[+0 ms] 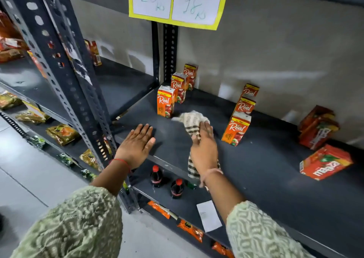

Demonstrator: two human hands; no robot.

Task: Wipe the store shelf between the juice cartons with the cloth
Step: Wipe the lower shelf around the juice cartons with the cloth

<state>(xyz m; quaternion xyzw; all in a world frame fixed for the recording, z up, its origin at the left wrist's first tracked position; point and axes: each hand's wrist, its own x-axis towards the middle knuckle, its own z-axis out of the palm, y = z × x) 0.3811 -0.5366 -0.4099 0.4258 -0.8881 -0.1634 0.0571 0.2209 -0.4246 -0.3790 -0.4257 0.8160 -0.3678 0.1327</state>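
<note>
- Head camera looks down on the dark grey metal store shelf, with both my arms in pale green patterned sleeves reaching onto it.
- My right hand lies over the cream cloth with dark checked stripes, fingers curled down on it and gripping it against the shelf surface; one end bunches out past my fingertips, the other trails back under my wrist over the shelf's front edge.
- My left hand rests flat on the shelf near its front left corner, palm down, fingers straight and close together, holding nothing; a red thread sits on that wrist.
- The cloth lies in the bare strip between two rows of small orange Real juice cartons: the left row of three upright cartons runs back toward the slotted upright post, and the right row of three stands just beside my right hand.
- Farther right, red mango drink cartons lie tipped on the same shelf, well apart from the cloth.
- Below, two dark cola bottles with red caps stand on the lower shelf.
- Above, a yellow-bordered price sign hangs with handwritten numbers.
</note>
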